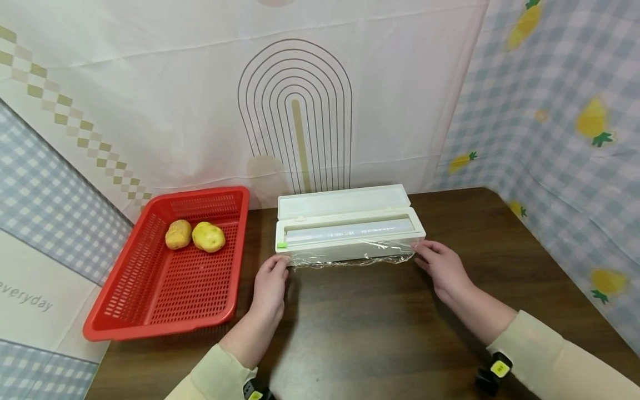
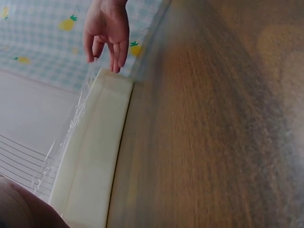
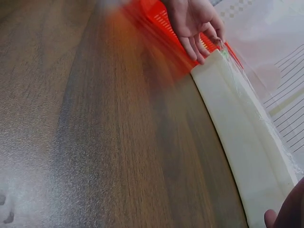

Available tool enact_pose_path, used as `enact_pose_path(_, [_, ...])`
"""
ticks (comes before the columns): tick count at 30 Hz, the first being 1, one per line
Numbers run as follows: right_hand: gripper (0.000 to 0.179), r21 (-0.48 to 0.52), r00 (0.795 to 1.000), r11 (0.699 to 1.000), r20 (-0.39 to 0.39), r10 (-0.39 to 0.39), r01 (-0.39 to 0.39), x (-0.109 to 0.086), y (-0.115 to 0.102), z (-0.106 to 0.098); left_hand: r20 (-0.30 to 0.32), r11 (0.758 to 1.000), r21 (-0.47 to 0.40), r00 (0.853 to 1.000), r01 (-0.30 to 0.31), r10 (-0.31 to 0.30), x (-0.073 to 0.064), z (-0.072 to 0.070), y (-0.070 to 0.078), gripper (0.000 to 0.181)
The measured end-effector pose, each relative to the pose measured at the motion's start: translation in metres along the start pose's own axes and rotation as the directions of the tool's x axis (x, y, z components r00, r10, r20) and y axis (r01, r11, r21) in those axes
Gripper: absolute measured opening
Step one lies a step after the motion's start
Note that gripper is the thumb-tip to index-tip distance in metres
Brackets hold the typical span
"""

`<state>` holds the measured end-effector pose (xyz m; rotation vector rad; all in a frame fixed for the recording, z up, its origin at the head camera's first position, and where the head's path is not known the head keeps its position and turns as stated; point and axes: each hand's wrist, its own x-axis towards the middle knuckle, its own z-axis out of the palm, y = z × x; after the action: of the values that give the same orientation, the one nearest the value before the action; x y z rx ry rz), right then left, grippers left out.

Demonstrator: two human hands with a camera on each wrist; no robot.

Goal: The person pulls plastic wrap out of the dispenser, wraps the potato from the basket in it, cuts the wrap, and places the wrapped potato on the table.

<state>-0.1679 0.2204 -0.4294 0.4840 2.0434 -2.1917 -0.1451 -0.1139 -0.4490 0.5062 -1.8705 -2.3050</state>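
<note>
A white cling film dispenser box [image 1: 350, 218] stands on the table with its lid raised at the back. Inside lies a roll of cling film [image 1: 350, 230], and a short strip of clear film [image 1: 350, 261] hangs over the front edge. My left hand [image 1: 270, 283] pinches the film's left corner between thumb and finger, beside a green slider [image 1: 282, 245]. At the other end my right hand [image 1: 442, 269] pinches the right corner. The left wrist view shows the film [image 2: 71, 123] stretched along the box [image 2: 95, 152]; in the right wrist view the left hand [image 3: 192, 26] grips its corner.
To the left sits a red plastic basket [image 1: 235, 278] holding two potatoes, one [image 1: 178, 234] beside the other [image 1: 208, 237]. The dark wooden table [image 1: 360, 333] extends in front of the box. A patterned cloth [image 1: 400, 111] hangs behind the table, with checked cloth on the right [image 1: 565, 166].
</note>
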Motion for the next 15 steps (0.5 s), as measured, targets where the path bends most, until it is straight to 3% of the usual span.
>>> enact_pose_path(8, [0.011,0.062,0.999,0.998,0.049,-0.002,-0.001,-0.0036,-0.0006,-0.0025,0.019,0.999,-0.034,0.999,0.042,-0.042,-0.0029,-0.0017,0.0023,0.016])
enact_pose_path(15, [0.011,0.068,0.999,0.998,0.035,0.003,-0.005,-0.0082,-0.0041,-0.0014,0.05,0.989,-0.102,0.994,0.105,-0.1,-0.0069,0.0006,0.006,0.018])
